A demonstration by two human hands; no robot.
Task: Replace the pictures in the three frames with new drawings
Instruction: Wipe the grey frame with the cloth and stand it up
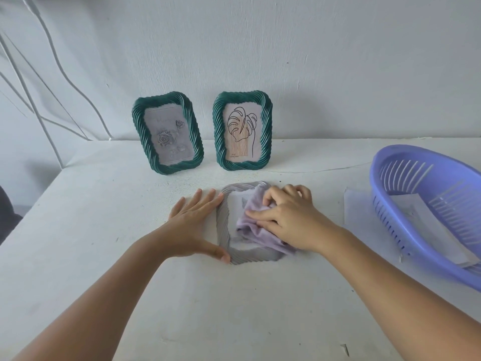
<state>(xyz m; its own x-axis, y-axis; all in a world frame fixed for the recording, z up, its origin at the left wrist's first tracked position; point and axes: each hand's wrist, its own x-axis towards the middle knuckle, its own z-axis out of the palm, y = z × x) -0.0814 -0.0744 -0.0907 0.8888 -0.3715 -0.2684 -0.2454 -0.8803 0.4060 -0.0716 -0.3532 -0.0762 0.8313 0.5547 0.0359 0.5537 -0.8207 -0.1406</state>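
Note:
A silver-grey twisted frame [224, 230] lies flat on the white table in front of me. My left hand [194, 225] rests flat against the frame's left edge, fingers straight and thumb at its near corner. My right hand [285, 217] grips a bunched lilac cloth [253, 230] pressed on the frame's glass, hiding most of the picture. Two green twisted frames stand upright against the wall: the left green frame [166, 132] shows a pale rose picture, and the right green frame [243, 130] shows a line drawing of a leaf.
A purple slotted plastic basket [426, 204] sits tilted at the right with white sheets [413, 204] inside and under it. White cables [46, 87] hang down the wall at the left. A dark object [6, 212] shows at the left table edge.

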